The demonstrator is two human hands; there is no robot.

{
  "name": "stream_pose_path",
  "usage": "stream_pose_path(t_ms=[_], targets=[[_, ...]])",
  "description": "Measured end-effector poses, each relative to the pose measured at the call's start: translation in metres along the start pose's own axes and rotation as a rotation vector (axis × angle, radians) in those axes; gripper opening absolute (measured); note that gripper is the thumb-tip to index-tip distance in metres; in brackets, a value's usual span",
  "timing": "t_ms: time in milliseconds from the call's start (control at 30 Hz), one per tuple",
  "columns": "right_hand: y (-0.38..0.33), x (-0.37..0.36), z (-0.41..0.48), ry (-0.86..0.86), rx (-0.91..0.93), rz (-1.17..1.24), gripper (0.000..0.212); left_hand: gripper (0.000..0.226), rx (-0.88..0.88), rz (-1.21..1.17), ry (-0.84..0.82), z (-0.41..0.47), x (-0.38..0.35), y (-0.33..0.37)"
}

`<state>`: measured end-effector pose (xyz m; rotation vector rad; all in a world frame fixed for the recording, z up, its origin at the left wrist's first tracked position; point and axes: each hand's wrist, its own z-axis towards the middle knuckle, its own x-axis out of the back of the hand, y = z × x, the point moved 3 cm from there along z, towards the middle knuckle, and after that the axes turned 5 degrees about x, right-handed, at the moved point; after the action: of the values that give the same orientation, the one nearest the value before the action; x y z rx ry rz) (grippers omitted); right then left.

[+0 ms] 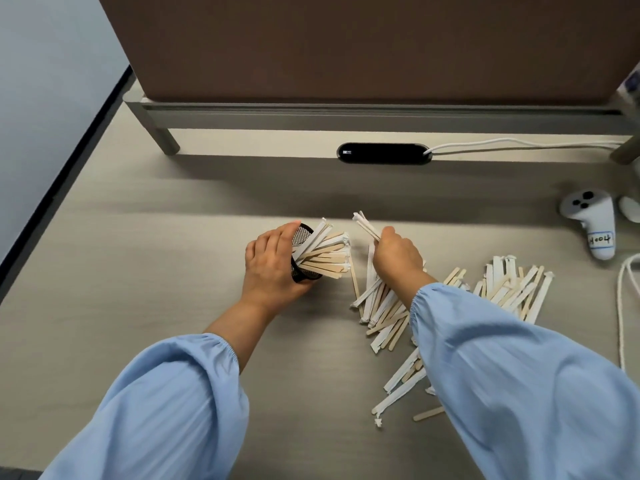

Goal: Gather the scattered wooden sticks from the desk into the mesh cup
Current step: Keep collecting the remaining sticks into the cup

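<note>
My left hand [268,263] grips a black mesh cup [302,235], tilted with its mouth facing right. Several wooden sticks [323,256], some bare and some in white paper wrappers, poke out of the cup. My right hand [394,252] is closed on a few wrapped sticks [365,225] whose ends point up and left, just right of the cup's mouth. A scattered pile of sticks [384,308] lies on the desk under and right of my right wrist, with another cluster [516,292] farther right and loose ones [403,386] nearer me.
A white VR controller [588,220] lies at the right of the desk, with a white cord [621,306] by the right edge. A black oval cable port [384,153] and white cable sit at the back, below a brown divider panel [346,46]. The desk's left edge [52,202] runs diagonally.
</note>
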<state>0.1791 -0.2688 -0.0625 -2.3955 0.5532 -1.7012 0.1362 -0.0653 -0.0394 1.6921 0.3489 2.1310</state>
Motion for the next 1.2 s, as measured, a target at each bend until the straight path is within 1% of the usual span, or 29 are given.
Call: stream_pose_path(t_ms=[100, 200, 333, 367, 433, 500, 567, 633, 733, 800, 967, 1067, 1200], targets=[[-0.002, 0.005, -0.006, 0.007, -0.115, 0.034, 0.028, 0.085, -0.014, -0.007, 0.005, 0.004, 0.000, -0.002], [-0.001, 0.002, -0.015, -0.046, -0.224, 0.063, 0.030, 0.088, -0.034, -0.013, -0.017, 0.005, -0.001, -0.003], [0.003, -0.010, -0.026, -0.101, -0.287, 0.142, 0.031, 0.089, -0.054, -0.020, -0.040, 0.005, 0.000, -0.007], [0.003, -0.012, -0.027, -0.101, -0.282, 0.166, 0.035, 0.089, -0.060, -0.018, -0.038, 0.005, 0.001, -0.008], [-0.003, -0.015, -0.030, -0.085, -0.238, 0.168, 0.051, 0.090, -0.064, -0.013, -0.037, 0.005, 0.002, -0.011], [-0.009, -0.018, -0.032, -0.074, -0.189, 0.078, 0.068, 0.092, -0.066, -0.013, -0.041, 0.005, 0.002, -0.014], [-0.012, -0.021, -0.032, -0.085, -0.174, 0.019, 0.076, 0.092, -0.072, -0.016, -0.049, 0.005, 0.003, -0.015], [-0.015, -0.024, -0.030, -0.092, -0.145, 0.021, 0.068, 0.092, -0.081, -0.016, -0.055, 0.005, 0.004, -0.016], [-0.023, -0.029, -0.026, -0.074, -0.045, 0.047, 0.043, 0.092, -0.081, -0.014, -0.045, 0.007, 0.006, -0.021], [-0.028, -0.033, -0.026, -0.084, -0.033, 0.066, 0.035, 0.092, -0.078, -0.015, -0.042, 0.009, 0.007, -0.025], [-0.032, -0.039, -0.023, -0.097, -0.158, 0.073, 0.028, 0.093, -0.082, -0.021, -0.051, 0.012, 0.008, -0.033], [-0.030, -0.040, -0.021, -0.119, -0.238, 0.034, 0.032, 0.091, -0.083, -0.031, -0.057, 0.013, 0.009, -0.035], [-0.025, -0.038, -0.020, -0.097, -0.259, 0.001, 0.037, 0.087, -0.096, -0.046, -0.059, 0.017, 0.006, -0.033]])
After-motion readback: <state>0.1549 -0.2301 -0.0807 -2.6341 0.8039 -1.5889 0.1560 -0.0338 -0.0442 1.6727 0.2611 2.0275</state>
